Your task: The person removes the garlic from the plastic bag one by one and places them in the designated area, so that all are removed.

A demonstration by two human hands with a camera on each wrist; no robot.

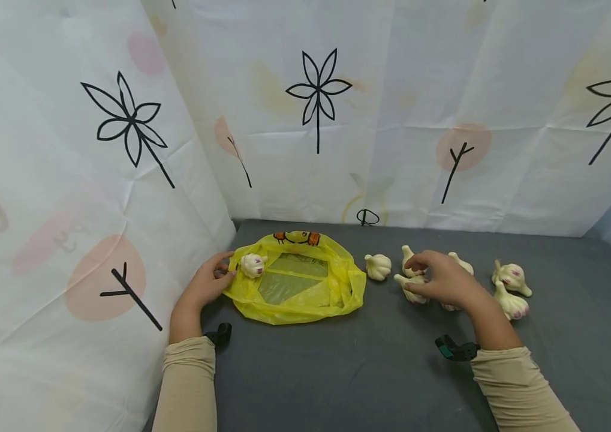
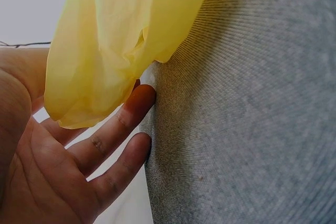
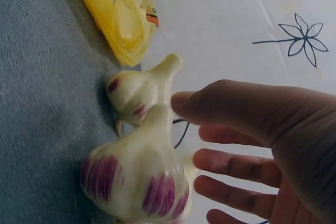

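Note:
A yellow plastic bag (image 1: 294,313) lies spread with its mouth upward, and one garlic bulb (image 1: 253,265) rests inside its left edge. My left hand (image 1: 208,281) holds the bag's left rim between thumb and fingers; in the left wrist view the yellow film (image 2: 105,51) hides the thumb tip and part of the index finger. My right hand (image 1: 442,280) hovers over a group of garlic bulbs, fingers spread and apart from the thumb. Closest to it are a bulb (image 1: 411,290) and another just behind (image 1: 406,257). In the right wrist view, purple-streaked garlic (image 3: 136,177) stands beside the fingers.
A single garlic bulb (image 1: 378,267) sits between the bag and my right hand. Two more, one behind (image 1: 511,276) and one in front (image 1: 511,303), lie farther right. White printed cloth (image 1: 391,174) hangs behind and left of the dark grey table (image 1: 337,372).

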